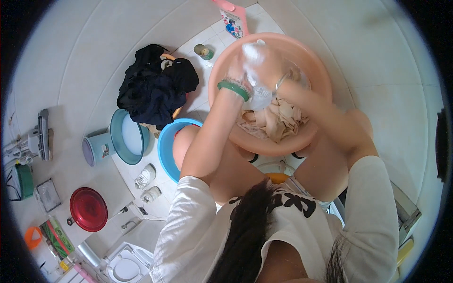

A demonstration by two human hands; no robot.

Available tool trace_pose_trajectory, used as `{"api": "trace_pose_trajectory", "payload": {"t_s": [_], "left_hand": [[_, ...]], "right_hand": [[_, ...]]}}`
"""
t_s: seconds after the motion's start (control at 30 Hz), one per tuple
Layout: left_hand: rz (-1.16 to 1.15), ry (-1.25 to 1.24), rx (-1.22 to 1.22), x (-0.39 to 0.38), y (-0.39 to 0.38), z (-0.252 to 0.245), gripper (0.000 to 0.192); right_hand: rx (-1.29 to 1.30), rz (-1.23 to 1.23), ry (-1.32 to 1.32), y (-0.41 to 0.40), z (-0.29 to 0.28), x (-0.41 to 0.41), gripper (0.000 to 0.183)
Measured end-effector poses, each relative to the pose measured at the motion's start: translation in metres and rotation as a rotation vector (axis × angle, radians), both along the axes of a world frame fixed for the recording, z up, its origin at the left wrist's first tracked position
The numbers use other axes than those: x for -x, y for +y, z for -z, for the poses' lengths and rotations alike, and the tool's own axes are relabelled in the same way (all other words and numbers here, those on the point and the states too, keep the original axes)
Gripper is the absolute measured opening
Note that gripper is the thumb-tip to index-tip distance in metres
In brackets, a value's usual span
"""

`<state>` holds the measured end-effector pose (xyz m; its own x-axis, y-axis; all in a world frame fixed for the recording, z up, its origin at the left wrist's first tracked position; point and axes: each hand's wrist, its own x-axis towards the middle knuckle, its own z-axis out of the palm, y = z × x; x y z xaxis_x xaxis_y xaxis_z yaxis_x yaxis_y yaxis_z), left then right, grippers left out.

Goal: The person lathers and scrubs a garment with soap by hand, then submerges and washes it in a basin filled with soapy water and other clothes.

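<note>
Both hands are together over a round peach plastic basin (322,67). My left hand (235,69), with a green bangle at its wrist, grips a wet white cloth (261,100) from the left. My right hand (269,69) presses against it from the other side, a clear bangle on that wrist. Motion blurs the fingers and the top of the cloth, so their exact hold is hard to see. Soapy water lies around them. Below the hands, a heap of wet beige cloth (274,122) rests against the basin's near wall.
Dark clothes (152,92) are piled over an orange-rimmed container at left. Near them stand a blue basin (166,152), a teal basin (143,141) of whitish liquid, and white shoes (145,175). A green can (204,52) and pink detergent bottle (234,19) stand beyond.
</note>
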<state>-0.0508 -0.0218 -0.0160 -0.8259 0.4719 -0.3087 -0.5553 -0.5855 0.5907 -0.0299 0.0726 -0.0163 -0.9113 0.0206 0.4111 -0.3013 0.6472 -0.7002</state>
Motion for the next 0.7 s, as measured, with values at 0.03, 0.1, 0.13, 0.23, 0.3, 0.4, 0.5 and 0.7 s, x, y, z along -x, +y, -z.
{"api": "trace_pose_trajectory", "payload": {"t_s": [0.03, 0.1, 0.13, 0.23, 0.3, 0.4, 0.5, 0.7], "left_hand": [[0.019, -0.064, 0.002, -0.001, 0.011, -0.007, 0.029], [0.058, -0.128, 0.002, 0.001, 0.022, -0.01, 0.029], [0.122, -0.115, -0.083, 0.005, 0.021, -0.012, 0.029], [0.167, -0.1, -0.101, 0.013, -0.011, -0.017, 0.03], [0.045, -0.027, 0.204, 0.022, -0.022, 0.001, 0.031], [0.057, 0.018, 0.065, 0.029, -0.022, 0.034, 0.034], [-0.046, 0.154, 0.165, 0.017, 0.001, 0.015, 0.045], [-0.095, 1.092, 0.59, -0.014, -0.002, -0.033, 0.093]], "right_hand": [[-0.046, 0.021, -0.141, 0.021, 0.01, 0.022, 0.022], [-0.091, 0.062, -0.282, 0.054, 0.028, 0.055, 0.021], [0.119, 0.067, -0.002, 0.063, 0.034, 0.064, 0.017], [0.993, -0.044, -0.166, 0.039, -0.019, 0.051, 0.016], [1.581, -0.121, -0.648, 0.032, -0.068, 0.027, 0.017], [1.661, -0.227, -0.693, 0.028, -0.087, 0.018, 0.017], [1.801, -0.016, -0.662, 0.034, -0.089, 0.021, 0.017], [1.789, -0.62, -0.581, 0.048, -0.108, 0.027, 0.016]]}}
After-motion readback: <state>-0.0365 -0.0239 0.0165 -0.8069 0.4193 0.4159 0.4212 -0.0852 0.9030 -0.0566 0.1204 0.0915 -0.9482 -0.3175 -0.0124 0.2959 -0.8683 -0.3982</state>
